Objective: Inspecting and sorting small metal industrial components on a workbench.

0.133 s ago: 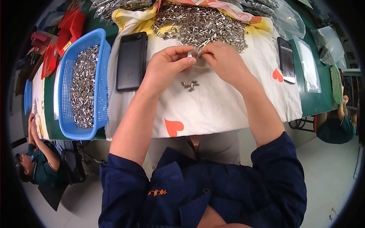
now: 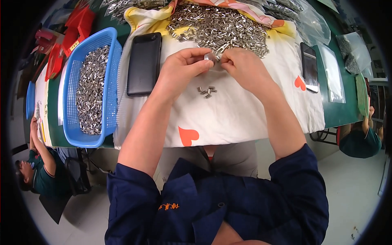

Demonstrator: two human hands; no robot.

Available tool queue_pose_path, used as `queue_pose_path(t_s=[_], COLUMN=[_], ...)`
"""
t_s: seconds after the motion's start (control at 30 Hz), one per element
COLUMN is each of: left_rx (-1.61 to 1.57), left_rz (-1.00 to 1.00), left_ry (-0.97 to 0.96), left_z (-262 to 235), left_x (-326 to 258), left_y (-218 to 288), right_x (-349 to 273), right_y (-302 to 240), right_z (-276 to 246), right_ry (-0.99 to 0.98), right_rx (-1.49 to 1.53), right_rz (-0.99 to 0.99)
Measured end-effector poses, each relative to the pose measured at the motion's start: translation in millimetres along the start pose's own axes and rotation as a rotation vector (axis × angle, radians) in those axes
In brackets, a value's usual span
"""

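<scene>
My left hand [image 2: 181,70] pinches a shiny, rounded silver metal piece [image 2: 208,56] between thumb and fingers; its exact kind does not show. Close to its right side is my right hand [image 2: 244,67], thumb and fingertips pressed together. Whatever that pinch may hold is hidden. Both hands are above a white cloth [image 2: 228,118] with red hearts. Just beyond them lies a heap of small silver metal cylinders [image 2: 220,30]. A little group of several such cylinders [image 2: 208,91] rests on the cloth nearer to me.
To the left stands a blue basket [image 2: 111,87] filled with metal cylinders, beside a black phone-like device [image 2: 143,64]. At right lie a smartphone [image 2: 309,67] and a clear plastic bag [image 2: 331,73]. Red bins [image 2: 54,61] are at the far left. Other people sit at both sides.
The whole view has shifted slightly. My right hand's fingertips have curled a little and sit slightly lower; the left hand keeps its pinch on the metal piece.
</scene>
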State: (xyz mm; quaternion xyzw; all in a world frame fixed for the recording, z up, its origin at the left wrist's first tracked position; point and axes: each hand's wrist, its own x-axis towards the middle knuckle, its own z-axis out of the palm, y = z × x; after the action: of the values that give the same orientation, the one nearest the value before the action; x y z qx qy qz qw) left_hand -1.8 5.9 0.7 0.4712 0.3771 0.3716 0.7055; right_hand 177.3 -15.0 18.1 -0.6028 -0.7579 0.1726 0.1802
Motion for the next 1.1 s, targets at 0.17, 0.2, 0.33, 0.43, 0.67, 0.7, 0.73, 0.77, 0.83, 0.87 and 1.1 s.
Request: queue_pose_path(t_s=[0.17,0.2,0.33,0.43,0.67,0.7,0.73,0.77,0.83,0.87,1.1], left_rx=[-0.028,-0.046,-0.060,-0.040,0.043,0.016,-0.011,-0.012,0.053,0.053,0.060], left_rz=[-0.007,0.000,0.015,0.010,0.024,0.019,0.014,0.013,-0.004,-0.004,-0.028], left_ry=[0.013,-0.003,-0.044,-0.032,0.009,-0.012,-0.033,-0.036,-0.023,-0.025,-0.046], left_z=[0,0,-2,-2,0,-1,-2,-1,1,1,3], left_x=[0,0,0,-1,-2,-1,-1,-1,-3,-3,-2], left_y=[-1,-1,-3,-3,-2,-3,-3,-3,-2,-3,-2], right_x=[-1,-2,-2,-4,-5,-5,-4,-4,-3,-3,5], right_y=[-6,-7,-12,-15,-15,-11,-9,-8,-6,-6,6], right_z=[-10,-11,-7,-5,0,-3,-5,-6,-8,-9,5], right_ry=[0.080,0.069,0.055,0.129,0.216,0.164,0.111,0.113,0.009,0.010,0.147], right_rx=[0.359,0.481,0.608,0.460,0.338,0.419,0.501,0.499,0.515,0.514,0.232], right_rz=[0.049,0.061,0.035,-0.045,-0.135,-0.115,-0.094,-0.091,-0.028,-0.028,0.026])
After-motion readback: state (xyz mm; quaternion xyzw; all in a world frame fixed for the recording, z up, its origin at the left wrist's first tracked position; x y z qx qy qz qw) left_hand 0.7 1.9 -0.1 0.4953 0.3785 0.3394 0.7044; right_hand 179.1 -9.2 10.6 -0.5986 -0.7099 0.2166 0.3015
